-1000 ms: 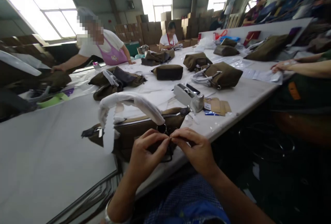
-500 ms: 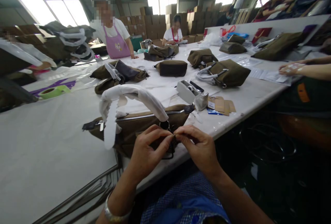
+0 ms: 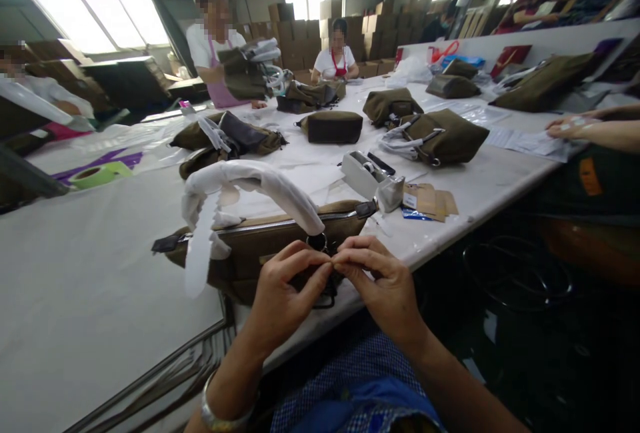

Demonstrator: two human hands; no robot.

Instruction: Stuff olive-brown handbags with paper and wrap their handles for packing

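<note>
A brown-green handbag (image 3: 240, 246) with a silver zipper along its top sits on the table in front of me. Its arched handle (image 3: 255, 176) is wrapped in white paper and ends at a metal ring. Just below that ring, my left hand (image 3: 293, 280) pinches with thumb and forefinger. My right hand (image 3: 383, 280) pinches at the same spot, the fingertips of both hands meeting. Whatever small part lies between them is hidden by the fingers. Dark hardware or a strap shows under the hands at the bag's front.
Several similar bags, such as a brown-green one (image 3: 447, 136), lie across the white table (image 3: 125, 280). Near my bag are a tape dispenser (image 3: 363, 176) and brown cards (image 3: 433, 201). Green tape (image 3: 100, 174) lies left. Co-workers stand or sit around, one person's hand (image 3: 570, 126) at right.
My hands keep pinching at nearly the same place by the ring. The bag's handle has shifted slightly left. Across the table, the co-worker in the purple apron now holds a bag with wrapped handles.
</note>
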